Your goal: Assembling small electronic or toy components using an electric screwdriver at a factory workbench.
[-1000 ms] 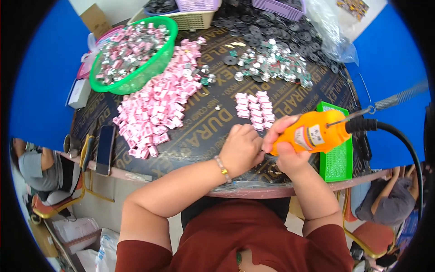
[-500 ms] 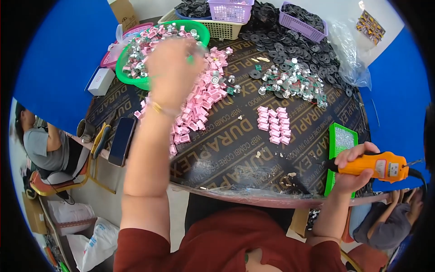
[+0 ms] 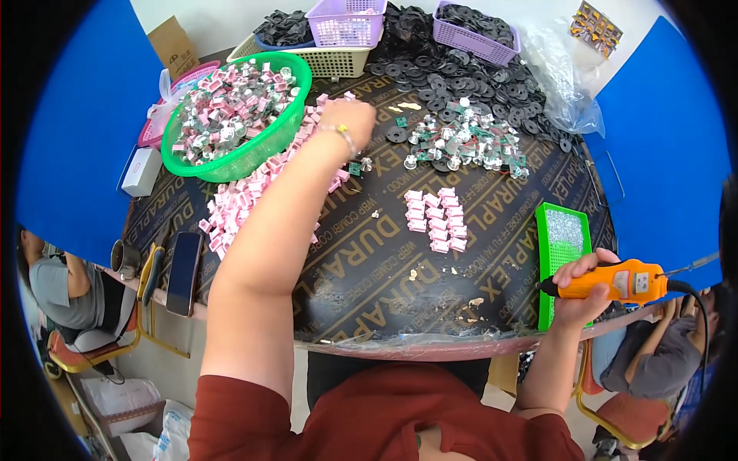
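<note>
My left hand [image 3: 350,123] is over the upper end of the pile of pink plastic parts [image 3: 254,188], its fingers curled closed and turned away, so anything in them is hidden. Just below its wrist lie a few small clear-and-green pieces [image 3: 360,166]. My right hand [image 3: 580,292] is wrapped round an orange electric screwdriver [image 3: 626,282], held level with its black tip pointing left. That tip is in front of a narrow green tray [image 3: 546,265] of small silvery bits. Between my hands, several pink parts [image 3: 438,223] stand in neat columns on the dark table [image 3: 361,280].
A green basket [image 3: 231,165] heaped with pink and clear parts stands left. Clear domed pieces [image 3: 469,142] and black discs [image 3: 530,100] are piled at the back right, near purple baskets [image 3: 477,44]. A phone [image 3: 184,273] lies at the left edge; a cable [image 3: 703,323] hangs from the screwdriver.
My left hand has moved from above the green basket to the right, onto the end of the pink pile. The right hand keeps its hold on the screwdriver. The whole view has shifted slightly.
</note>
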